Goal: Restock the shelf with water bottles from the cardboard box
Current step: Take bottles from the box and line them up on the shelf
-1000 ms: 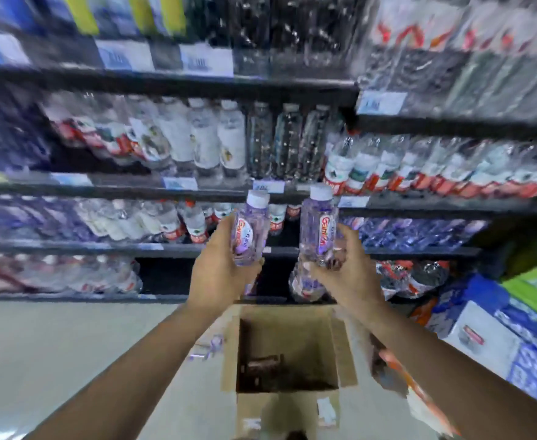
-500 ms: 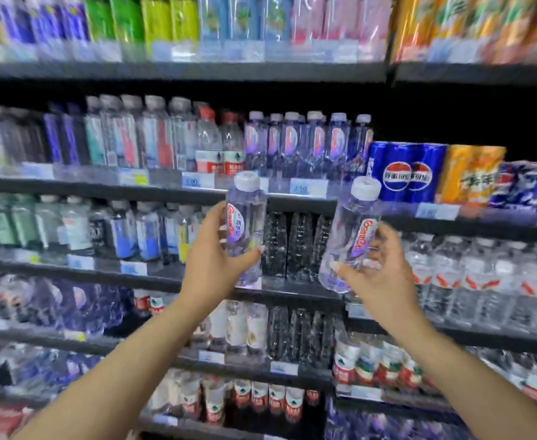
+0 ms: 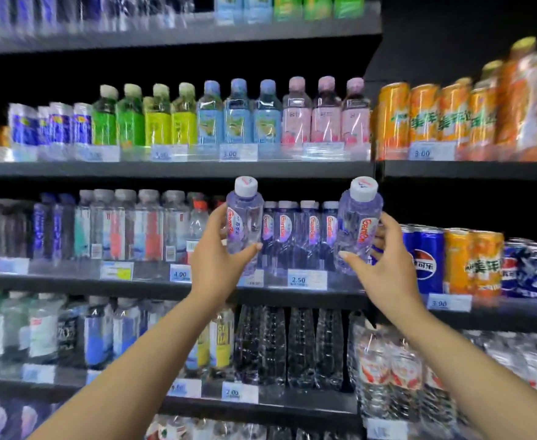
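My left hand (image 3: 218, 265) grips a clear purple-tinted water bottle (image 3: 245, 217) with a white cap, held upright in front of the middle shelf (image 3: 292, 295). My right hand (image 3: 384, 265) grips a second bottle of the same kind (image 3: 357, 223), tilted slightly right. Between the two held bottles, a row of matching purple bottles (image 3: 299, 233) stands on that shelf behind a 2.50 price tag. The cardboard box is out of view.
Blue cola cans (image 3: 424, 258) and orange cans (image 3: 473, 262) stand right of the purple row. Clear bottles with red labels (image 3: 146, 227) fill the shelf to the left. Coloured drinks line the shelf above, dark clear bottles (image 3: 289, 347) the one below.
The view has risen from the cardboard box on the floor to the upper shelves. Both hands have lifted their bottles up to the shelf with the matching purple bottles.
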Tool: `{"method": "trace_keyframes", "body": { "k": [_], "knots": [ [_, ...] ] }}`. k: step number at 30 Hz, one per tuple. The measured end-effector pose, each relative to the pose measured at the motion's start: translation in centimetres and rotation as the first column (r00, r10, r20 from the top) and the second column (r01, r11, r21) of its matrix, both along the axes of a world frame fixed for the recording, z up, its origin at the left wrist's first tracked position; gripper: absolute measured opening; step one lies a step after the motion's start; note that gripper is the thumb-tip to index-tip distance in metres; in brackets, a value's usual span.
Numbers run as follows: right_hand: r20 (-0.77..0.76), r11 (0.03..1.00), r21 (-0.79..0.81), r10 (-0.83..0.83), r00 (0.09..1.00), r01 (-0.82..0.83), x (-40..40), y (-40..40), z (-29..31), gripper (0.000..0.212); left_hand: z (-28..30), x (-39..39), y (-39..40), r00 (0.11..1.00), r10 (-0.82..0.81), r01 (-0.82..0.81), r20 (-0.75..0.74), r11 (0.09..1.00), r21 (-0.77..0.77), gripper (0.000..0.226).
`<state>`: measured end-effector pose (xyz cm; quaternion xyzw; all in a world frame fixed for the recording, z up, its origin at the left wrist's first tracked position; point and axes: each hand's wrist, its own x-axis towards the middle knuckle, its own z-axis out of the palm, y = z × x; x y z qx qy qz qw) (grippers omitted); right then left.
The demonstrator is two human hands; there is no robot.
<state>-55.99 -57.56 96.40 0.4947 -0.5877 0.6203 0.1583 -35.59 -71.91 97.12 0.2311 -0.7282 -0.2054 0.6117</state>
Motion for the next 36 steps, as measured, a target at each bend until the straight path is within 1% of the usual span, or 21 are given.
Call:
{"method": "trace_keyframes", "body": {
  "k": [3, 6, 10, 14, 16, 18, 22, 25, 29, 33, 36],
  "knots": [
    [-0.010, 0.999, -0.003, -0.050, 0.999, 0.050, -1.0, -2.3, 0.4, 0.078, 0.8, -1.3, -3.1, 0.998, -0.053, 0.053, -0.021, 0.998, -0.022, 0.079],
    [0.018, 0.995, 0.028, -0.094, 0.995, 0.094, -2.2, -4.7, 0.2, 0.078, 1.0, -2.7, -5.9, 0.995, -0.096, 0.096, -0.021, 0.995, -0.014, 0.078],
    [0.059, 0.980, 0.091, -0.185, 0.981, 0.179, -3.8, -7.1, -0.8, 0.080, 0.7, -4.0, -8.5, 0.996, -0.078, 0.078, 0.030, 0.997, 0.021, 0.074],
    [0.042, 0.959, 0.124, -0.261, 0.964, 0.254, -4.7, -8.1, -0.7, 0.080, 0.0, -5.1, -10.4, 0.991, -0.107, 0.100, 0.081, 0.992, 0.080, 0.065],
    [0.010, 0.940, 0.167, -0.304, 0.953, 0.298, -5.1, -8.2, -0.9, 0.082, -0.6, -5.6, -11.2, 0.989, -0.082, 0.074, 0.119, 0.995, 0.071, 0.058],
    [-0.035, 0.905, 0.229, -0.361, 0.932, 0.359, -5.3, -8.2, -1.4, 0.086, -1.2, -6.1, -11.9, 0.985, -0.029, 0.026, 0.170, 0.999, 0.022, 0.055],
    [-0.034, 0.874, 0.275, -0.407, 0.913, 0.400, -6.3, -8.6, -2.0, 0.084, -1.2, -6.9, -12.4, 0.962, 0.079, -0.080, 0.260, 0.997, -0.010, 0.067],
    [-0.058, 0.855, 0.313, -0.418, 0.907, 0.414, -6.6, -8.7, -1.9, 0.085, -0.9, -7.2, -12.2, 0.922, 0.143, -0.147, 0.360, 0.989, -0.018, 0.082],
    [-0.100, 0.826, 0.345, -0.440, 0.893, 0.445, -6.5, -8.5, -2.4, 0.083, -0.9, -7.3, -11.5, 0.903, 0.173, -0.190, 0.392, 0.982, 0.004, 0.091],
    [-0.093, 0.843, 0.354, -0.399, 0.912, 0.405, -5.9, -7.6, -2.3, 0.077, -0.6, -7.3, -10.4, 0.885, 0.196, -0.234, 0.421, 0.971, 0.039, 0.094],
    [-0.111, 0.851, 0.351, -0.378, 0.919, 0.392, -4.8, -6.1, -1.8, 0.077, -0.7, -6.7, -9.5, 0.884, 0.211, -0.242, 0.417, 0.970, 0.024, 0.085]
  ]
}}
